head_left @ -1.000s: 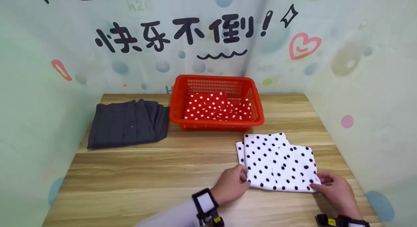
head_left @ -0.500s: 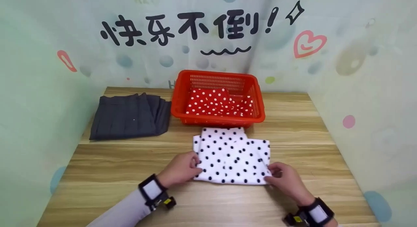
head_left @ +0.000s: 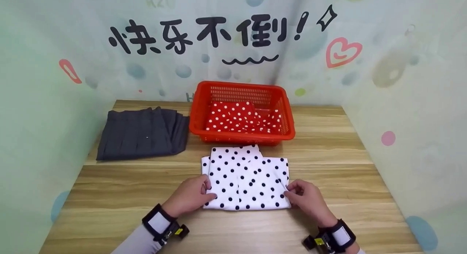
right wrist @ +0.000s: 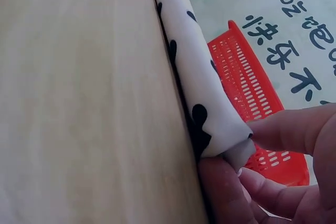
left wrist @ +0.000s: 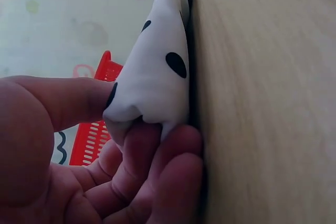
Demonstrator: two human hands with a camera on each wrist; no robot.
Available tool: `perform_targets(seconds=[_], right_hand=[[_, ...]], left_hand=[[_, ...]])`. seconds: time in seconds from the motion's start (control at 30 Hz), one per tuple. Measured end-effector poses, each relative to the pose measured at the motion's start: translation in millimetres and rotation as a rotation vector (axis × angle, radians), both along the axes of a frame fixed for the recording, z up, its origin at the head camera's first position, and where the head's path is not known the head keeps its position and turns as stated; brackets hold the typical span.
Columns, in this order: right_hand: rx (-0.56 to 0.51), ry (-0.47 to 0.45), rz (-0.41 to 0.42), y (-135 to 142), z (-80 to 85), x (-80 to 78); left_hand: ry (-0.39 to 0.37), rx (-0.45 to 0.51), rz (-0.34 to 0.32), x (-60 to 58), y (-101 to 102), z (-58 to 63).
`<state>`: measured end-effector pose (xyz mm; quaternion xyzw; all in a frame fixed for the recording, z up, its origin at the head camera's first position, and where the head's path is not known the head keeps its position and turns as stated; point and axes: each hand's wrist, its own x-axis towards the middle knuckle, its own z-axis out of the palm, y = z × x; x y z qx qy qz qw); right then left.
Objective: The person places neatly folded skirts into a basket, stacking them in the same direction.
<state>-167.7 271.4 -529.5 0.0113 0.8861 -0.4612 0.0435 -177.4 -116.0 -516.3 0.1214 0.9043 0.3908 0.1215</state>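
Observation:
A folded white cloth with black dots (head_left: 248, 181), seemingly a garment, lies on the wooden table in front of the basket. My left hand (head_left: 191, 193) pinches its near left edge, thumb on top and fingers tucked beneath. On the other side my right hand (head_left: 308, 199) pinches the near right corner. In the left wrist view the cloth's folded edge (left wrist: 157, 77) runs between thumb and curled fingers. The right wrist view shows the rolled-looking fold (right wrist: 194, 66) with thumb and fingers around its end.
A red plastic basket (head_left: 242, 137) holding a red cloth with white dots (head_left: 233, 117) stands at the back middle. Left of it lies a folded dark grey pleated cloth (head_left: 142, 133). Printed curtain walls (head_left: 233, 71) border the wooden table (head_left: 328, 137) at back and sides.
Both hands have carried the white dotted cloth leftward, from the right side of the table to in front of the basket. In the last half second it shifted only slightly further left.

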Motion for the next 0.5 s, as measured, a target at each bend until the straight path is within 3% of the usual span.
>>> perform_targets(seconds=[0.17,0.37,0.5], right_hand=[[-0.090,-0.046,-0.031,4,-0.2,-1.6],[-0.406,-0.118,-0.204,8,4.7,-4.8],[-0.574,-0.176,-0.241,14,5.5,-7.4]], left_hand=[[-0.023,-0.015,0.020,0.5,-3,2.8],[0.000,-0.052,0.148,-2.7,-5,3.4],[-0.020,0.007,0.234,-3.9,-2,1.4]])
